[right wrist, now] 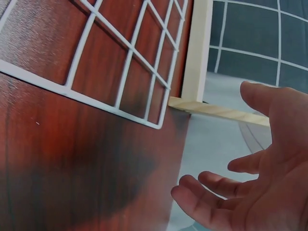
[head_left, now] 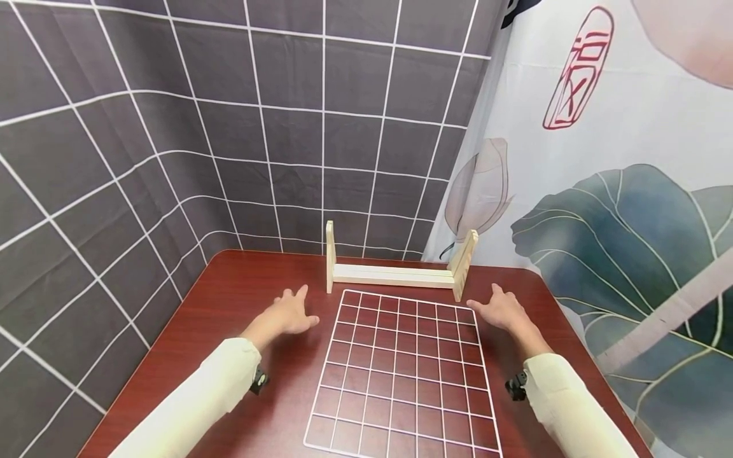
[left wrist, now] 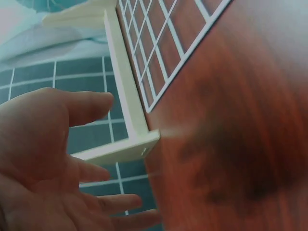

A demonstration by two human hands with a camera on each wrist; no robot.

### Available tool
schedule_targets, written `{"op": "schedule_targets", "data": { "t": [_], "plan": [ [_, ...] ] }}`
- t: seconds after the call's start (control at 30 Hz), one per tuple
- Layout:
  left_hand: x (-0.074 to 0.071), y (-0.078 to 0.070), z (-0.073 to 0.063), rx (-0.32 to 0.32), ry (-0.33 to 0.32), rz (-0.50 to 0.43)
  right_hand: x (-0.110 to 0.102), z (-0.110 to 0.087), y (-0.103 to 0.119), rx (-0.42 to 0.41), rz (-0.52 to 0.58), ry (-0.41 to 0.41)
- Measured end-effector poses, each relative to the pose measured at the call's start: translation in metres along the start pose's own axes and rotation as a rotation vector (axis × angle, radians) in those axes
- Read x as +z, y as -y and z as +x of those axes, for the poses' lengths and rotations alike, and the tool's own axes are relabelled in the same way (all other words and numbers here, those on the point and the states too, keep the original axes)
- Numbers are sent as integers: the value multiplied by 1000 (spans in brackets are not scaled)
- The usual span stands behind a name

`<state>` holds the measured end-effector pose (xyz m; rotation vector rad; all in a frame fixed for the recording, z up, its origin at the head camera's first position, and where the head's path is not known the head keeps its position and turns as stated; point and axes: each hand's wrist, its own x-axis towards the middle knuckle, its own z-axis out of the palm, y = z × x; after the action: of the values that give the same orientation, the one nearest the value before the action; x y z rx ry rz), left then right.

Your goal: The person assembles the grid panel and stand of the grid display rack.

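A pale wooden stand (head_left: 395,276), with a long crosspiece and an upright board at each end, is at the back of the table. In front of it a white wire grid panel (head_left: 405,369) lies flat. My left hand (head_left: 289,313) hovers left of the panel, near the stand's left upright, its fingers spread and holding nothing. On the other side my right hand (head_left: 501,310) is held beside the panel's far right corner, also with nothing in it. Both wrist views show loose fingers, with the left hand (left wrist: 53,163) and right hand (right wrist: 269,163) apart from the wood and wire.
Beneath everything is a dark red wood-grain table (head_left: 229,305) with rounded back corners. A grey cloth with white grid lines (head_left: 292,140) hangs behind and to the left. At the right hangs a white curtain (head_left: 532,159) with leaf prints, close to the table edge.
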<state>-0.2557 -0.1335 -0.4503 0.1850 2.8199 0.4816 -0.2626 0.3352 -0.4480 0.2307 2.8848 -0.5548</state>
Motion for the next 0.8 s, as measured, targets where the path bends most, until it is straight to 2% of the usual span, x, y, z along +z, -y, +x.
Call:
{"op": "schedule_targets", "data": {
  "t": [0.23,0.53,0.8],
  "plan": [
    [23,-12,-10,-27,26,-44,12,-2,3,36,15,37],
    [50,-30,-27,-60,49,-19,30,-3,6,60,27,83],
    [68,-44,-34,-84,23,-47,42,1,4,84,62,95]
  ]
}}
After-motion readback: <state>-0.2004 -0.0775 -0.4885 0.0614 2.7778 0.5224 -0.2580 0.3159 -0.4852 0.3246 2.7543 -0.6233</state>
